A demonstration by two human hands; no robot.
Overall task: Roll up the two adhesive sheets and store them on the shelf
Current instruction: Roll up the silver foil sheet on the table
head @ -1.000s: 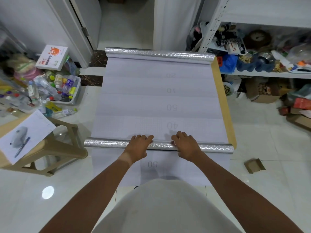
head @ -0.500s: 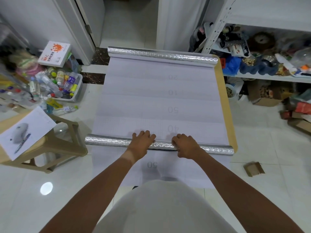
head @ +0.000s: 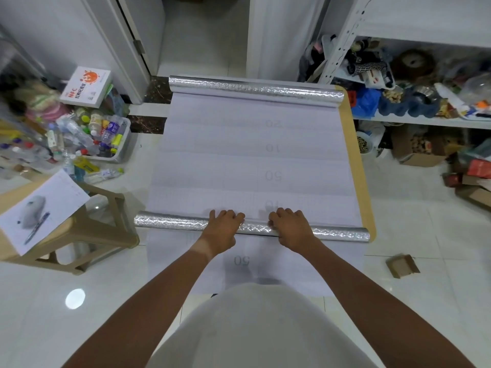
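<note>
A white-backed adhesive sheet (head: 218, 166) with printed numbers lies flat on a tan table (head: 357, 168). Its near end is wound into a thin silver roll (head: 170, 223) that spans the table's width. A second silver roll (head: 255, 88) lies at the far end. My left hand (head: 221, 231) and right hand (head: 291, 228) sit side by side on the middle of the near roll, fingers curled over its top. Loose sheet (head: 265, 261) hangs off the table toward me. The white shelf (head: 414, 120) stands at the right, crowded with items.
A beige stool (head: 87, 235) holding a paper sheet stands to the left. A bin of bottles (head: 106, 139) and an orange-and-white box (head: 86, 86) sit on the floor at the back left. A cardboard scrap (head: 402, 265) and boxes (head: 417, 152) lie at the right.
Both hands have pushed the near roll a little farther away from me, so the printed "40" is now partly covered by it and my fingers.
</note>
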